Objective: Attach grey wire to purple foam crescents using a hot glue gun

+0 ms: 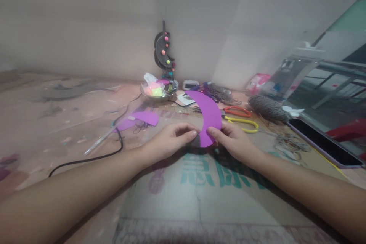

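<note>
A purple crescent-shaped foam cutout (210,116) stands tilted above a flat cardboard sheet (200,194) with teal print. My right hand (233,141) pinches its lower tip between thumb and fingers. My left hand (171,139) is curled, its fingertips pressed together at the same lower tip, touching the cutout's edge. Both forearms reach in from the bottom corners.
Purple foam scraps (143,119) and a black cable (94,156) lie left. Behind are a metal bowl of bright bits (158,90), a dark crescent ornament with beads (164,53), orange-handled (237,111) and yellow-handled (246,122) tools, a twine ball (267,107) and a dark phone (326,143).
</note>
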Motion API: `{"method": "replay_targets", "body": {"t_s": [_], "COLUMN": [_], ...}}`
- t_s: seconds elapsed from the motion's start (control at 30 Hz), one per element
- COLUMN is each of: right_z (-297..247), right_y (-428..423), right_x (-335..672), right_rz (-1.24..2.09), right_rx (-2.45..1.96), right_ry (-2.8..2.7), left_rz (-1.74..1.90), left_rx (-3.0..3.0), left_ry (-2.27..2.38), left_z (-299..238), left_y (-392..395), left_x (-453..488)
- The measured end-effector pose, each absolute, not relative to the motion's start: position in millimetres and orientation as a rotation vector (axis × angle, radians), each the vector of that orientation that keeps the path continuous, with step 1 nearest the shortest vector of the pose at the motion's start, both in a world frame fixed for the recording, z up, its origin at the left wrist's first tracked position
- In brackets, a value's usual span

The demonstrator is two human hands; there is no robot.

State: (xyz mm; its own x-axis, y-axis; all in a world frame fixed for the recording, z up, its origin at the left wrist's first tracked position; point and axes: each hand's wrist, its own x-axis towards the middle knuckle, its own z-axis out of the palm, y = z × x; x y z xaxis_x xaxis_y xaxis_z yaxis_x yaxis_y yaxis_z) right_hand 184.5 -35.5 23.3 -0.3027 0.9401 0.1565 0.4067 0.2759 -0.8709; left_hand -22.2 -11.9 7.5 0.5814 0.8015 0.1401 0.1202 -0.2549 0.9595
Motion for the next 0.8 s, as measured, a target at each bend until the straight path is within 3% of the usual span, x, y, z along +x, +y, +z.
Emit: {"method": "replay_targets", "body": {"t_s": [0.8], "right_z": [20.5], "right_y": [-34.8], "right_x": [177.8], "right_rz": [1.231], "right_rx": [-1.247], "right_ry": [-1.810], "left_rz": [0.973], "left_rx": [1.770], "left_ry": [0.956], "left_z": [3.9], "left_y": [-11.5], "left_x": [-21.0]}}
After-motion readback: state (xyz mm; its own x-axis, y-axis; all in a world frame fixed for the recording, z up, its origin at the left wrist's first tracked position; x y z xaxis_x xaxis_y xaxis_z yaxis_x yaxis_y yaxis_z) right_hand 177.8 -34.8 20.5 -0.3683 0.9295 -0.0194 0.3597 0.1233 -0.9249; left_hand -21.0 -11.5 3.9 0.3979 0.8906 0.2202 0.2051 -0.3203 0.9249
